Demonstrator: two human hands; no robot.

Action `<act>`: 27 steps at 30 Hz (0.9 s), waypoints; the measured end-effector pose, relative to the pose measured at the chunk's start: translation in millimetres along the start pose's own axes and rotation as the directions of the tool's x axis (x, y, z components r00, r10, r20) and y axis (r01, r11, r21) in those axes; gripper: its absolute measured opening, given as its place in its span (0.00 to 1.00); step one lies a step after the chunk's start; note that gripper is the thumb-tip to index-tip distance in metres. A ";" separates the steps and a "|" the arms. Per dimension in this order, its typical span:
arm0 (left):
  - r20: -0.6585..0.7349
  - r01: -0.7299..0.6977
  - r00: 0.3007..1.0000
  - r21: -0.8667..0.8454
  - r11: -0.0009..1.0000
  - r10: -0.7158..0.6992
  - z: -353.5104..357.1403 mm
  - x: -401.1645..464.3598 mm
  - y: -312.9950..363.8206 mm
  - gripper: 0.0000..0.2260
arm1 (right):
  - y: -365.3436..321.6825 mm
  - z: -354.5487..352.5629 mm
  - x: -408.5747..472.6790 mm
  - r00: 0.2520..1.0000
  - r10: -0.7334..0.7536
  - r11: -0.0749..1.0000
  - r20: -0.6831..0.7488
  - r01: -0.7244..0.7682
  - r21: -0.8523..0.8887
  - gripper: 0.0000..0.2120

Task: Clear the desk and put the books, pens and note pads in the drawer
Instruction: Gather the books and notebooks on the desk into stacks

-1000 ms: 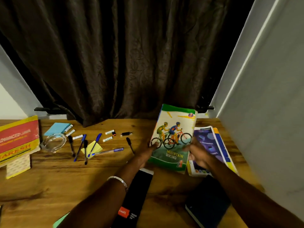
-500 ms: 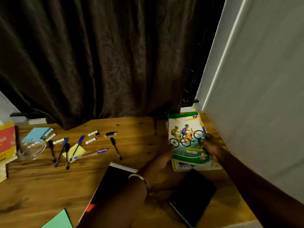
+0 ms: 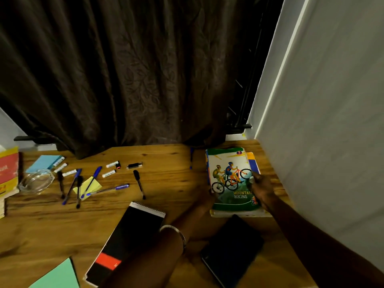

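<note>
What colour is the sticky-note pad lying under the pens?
Yellow; the sticky-note pad shows best in the head view, under the pens.

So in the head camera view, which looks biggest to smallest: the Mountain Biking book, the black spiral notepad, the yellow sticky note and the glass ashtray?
1. black spiral notepad, though it lies nearer the camera, so its lead over the book is unsure
2. Mountain Biking book
3. glass ashtray
4. yellow sticky note

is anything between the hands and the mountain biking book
Nothing visible. The right hand already rests on the Mountain Biking book, which lies on a book stack, and the left hand is at the book's left edge. No drawer is in view.
</note>
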State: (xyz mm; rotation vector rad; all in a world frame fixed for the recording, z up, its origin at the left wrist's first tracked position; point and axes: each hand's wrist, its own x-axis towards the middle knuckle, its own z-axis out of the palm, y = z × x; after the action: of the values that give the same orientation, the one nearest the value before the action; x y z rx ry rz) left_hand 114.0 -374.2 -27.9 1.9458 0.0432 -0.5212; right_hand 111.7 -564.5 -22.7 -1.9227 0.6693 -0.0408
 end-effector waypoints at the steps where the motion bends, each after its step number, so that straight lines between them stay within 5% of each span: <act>1: -0.018 0.000 1.000 0.017 1.000 0.000 0.4 1.0 -0.9 0.12 | 0.0 0.4 0.3 1.000 0.004 1.000 -0.012 -0.004 0.004 0.17; 7: -0.019 -0.013 1.000 0.034 0.999 0.014 6.7 4.0 -5.1 0.12 | 0.9 -2.3 -4.8 0.995 0.007 1.000 -0.099 -0.005 0.024 0.15; 17: 0.037 -0.042 0.998 -0.012 0.999 0.043 -1.2 0.0 -11.7 0.18 | 8.3 11.6 -15.0 0.996 -0.052 0.923 -0.077 0.019 -0.383 0.14; 21: -0.007 -0.075 0.997 0.064 0.995 0.076 -26.7 -9.3 -23.5 0.14 | -11.9 28.8 -40.1 0.975 -0.108 0.875 -0.193 0.001 -0.485 0.19; 27: -0.096 -0.084 0.989 0.258 0.962 0.112 -89.4 -33.6 -41.7 0.13 | -44.5 66.3 -79.6 0.960 -0.255 0.802 -0.113 0.144 -0.580 0.17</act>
State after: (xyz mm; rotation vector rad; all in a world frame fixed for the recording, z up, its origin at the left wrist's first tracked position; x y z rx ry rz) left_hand 102.8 -270.8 -21.4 2.2137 -0.0531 -0.3673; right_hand 85.2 -458.9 6.8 -2.5944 0.6418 -0.1740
